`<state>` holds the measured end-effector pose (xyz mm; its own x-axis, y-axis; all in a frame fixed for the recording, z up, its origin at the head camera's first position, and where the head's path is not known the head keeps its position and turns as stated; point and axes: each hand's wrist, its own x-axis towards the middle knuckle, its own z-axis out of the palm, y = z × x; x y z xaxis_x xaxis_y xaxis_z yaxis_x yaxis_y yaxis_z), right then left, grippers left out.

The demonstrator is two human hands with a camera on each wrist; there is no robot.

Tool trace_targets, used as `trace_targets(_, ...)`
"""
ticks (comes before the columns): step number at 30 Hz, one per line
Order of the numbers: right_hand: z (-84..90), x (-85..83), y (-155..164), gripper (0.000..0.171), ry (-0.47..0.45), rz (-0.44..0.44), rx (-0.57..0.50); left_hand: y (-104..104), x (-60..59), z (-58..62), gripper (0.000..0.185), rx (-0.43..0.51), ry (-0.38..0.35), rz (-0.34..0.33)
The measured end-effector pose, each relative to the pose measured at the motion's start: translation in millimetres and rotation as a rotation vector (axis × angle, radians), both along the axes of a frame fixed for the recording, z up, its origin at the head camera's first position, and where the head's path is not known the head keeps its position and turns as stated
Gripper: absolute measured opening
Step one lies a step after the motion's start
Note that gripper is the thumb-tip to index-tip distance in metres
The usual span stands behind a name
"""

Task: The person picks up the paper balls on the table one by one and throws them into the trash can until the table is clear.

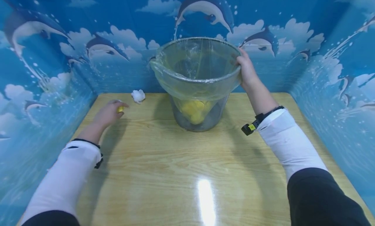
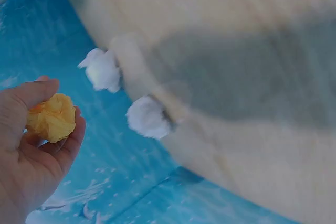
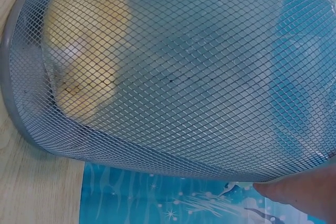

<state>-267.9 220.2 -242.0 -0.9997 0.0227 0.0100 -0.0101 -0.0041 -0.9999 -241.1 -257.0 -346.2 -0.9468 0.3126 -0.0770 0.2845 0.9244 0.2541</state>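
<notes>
While the mesh bin [image 1: 199,89] is being gripped at its rim by the right hand [image 1: 245,69], a yellow paper ball [image 2: 51,117] is being pinched in the left hand [image 1: 109,113], left of the bin near the table's [image 1: 187,161] edge.

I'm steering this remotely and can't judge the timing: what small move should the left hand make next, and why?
Probably lift the left hand toward the bin. It already pinches a yellow paper wad, the right hand grips the bin's rim, and yellow wads lie inside the liner.
</notes>
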Motion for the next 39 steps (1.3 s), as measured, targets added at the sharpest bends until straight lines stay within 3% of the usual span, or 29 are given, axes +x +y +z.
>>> trace_targets(10,0.5,-1.2,-0.1,0.069,-0.004,-0.009,0.008,10.6,-6.4,56.0,0.042,-0.041,0.022,0.058)
trace_targets(25,-0.1,-0.8,0.7,0.067,0.003,-0.002,-0.005,45.6,-16.3,150.3,0.047,-0.082,0.108,0.061)
trace_targets(34,0.1,-1.1,0.7,0.069,0.004,0.005,-0.012,74.2,-16.9,182.5,0.046,-0.04,0.224,0.01)
trace_targets(39,-0.9,-1.2,-0.3,0.069,0.0,0.0,-0.016,89.3,-18.0,194.9,0.046,-0.014,0.241,-0.037)
